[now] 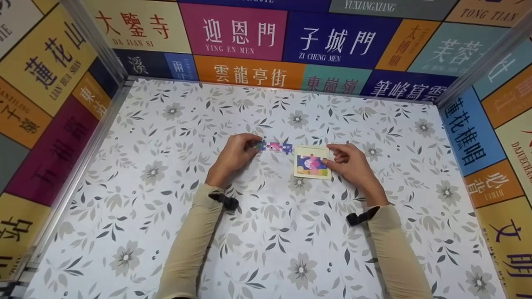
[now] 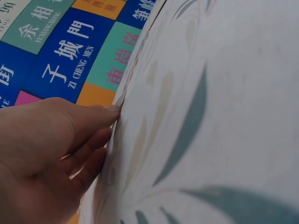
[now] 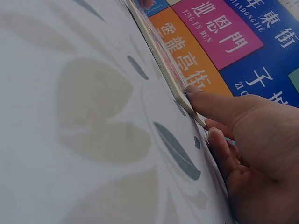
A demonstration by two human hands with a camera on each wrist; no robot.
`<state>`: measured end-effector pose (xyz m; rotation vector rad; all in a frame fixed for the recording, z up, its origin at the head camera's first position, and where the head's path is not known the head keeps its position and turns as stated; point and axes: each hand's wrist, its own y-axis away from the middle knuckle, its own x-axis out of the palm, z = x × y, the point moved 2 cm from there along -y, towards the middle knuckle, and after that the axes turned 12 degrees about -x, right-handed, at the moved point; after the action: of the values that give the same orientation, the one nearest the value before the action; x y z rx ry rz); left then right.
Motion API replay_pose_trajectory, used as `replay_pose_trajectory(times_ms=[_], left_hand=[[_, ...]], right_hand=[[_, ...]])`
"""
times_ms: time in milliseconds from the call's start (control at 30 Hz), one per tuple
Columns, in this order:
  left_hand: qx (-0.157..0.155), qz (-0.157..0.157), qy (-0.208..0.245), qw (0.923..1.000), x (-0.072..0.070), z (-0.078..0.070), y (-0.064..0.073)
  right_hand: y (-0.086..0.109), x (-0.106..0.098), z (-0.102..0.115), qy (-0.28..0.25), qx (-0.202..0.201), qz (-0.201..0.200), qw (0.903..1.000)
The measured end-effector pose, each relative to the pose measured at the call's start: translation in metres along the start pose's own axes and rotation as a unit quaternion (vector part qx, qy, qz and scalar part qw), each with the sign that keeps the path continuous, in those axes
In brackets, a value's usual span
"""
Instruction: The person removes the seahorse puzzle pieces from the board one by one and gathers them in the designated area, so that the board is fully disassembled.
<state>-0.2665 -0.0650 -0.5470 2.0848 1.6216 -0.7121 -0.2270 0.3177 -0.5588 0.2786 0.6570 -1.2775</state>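
My left hand (image 1: 236, 154) rests low on the table and pinches a blue-green puzzle piece (image 1: 261, 145) at its fingertips, which partly cover it. To the right of that piece lie a pink puzzle piece (image 1: 274, 147) and a dark blue one (image 1: 287, 148), in a row. A square cream puzzle board (image 1: 312, 150) follows, its lower part filled with joined pink, blue and yellow pieces and its top part bare. The right hand (image 1: 350, 164) grips the board's right side, thumb over the edge and index finger at the far corner. In the right wrist view the thumb (image 3: 219, 105) presses the board's rim (image 3: 163, 65).
A white tablecloth (image 1: 266, 249) with grey flowers and leaves covers the table. Upright panels with colourful Chinese place names (image 1: 243, 33) stand along the back, left and right edges. A dark camera strap (image 1: 224, 201) circles the left wrist, another (image 1: 362, 216) the right.
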Motion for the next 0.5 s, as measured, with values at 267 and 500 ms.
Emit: replay_pose_trajectory(times_ms=[267, 500], left_hand=[[0.001, -0.009, -0.01, 0.9999, 0.0007, -0.0018, -0.0005], [0.004, -0.024, -0.008, 0.9997, 0.0019, -0.001, -0.0021]], right_hand=[[0.0009, 0.0005, -0.0012, 0.007, 0.003, -0.002, 1.0], [0.0018, 0.0006, 0.0011, 0.01, 0.004, -0.003, 0.9999]])
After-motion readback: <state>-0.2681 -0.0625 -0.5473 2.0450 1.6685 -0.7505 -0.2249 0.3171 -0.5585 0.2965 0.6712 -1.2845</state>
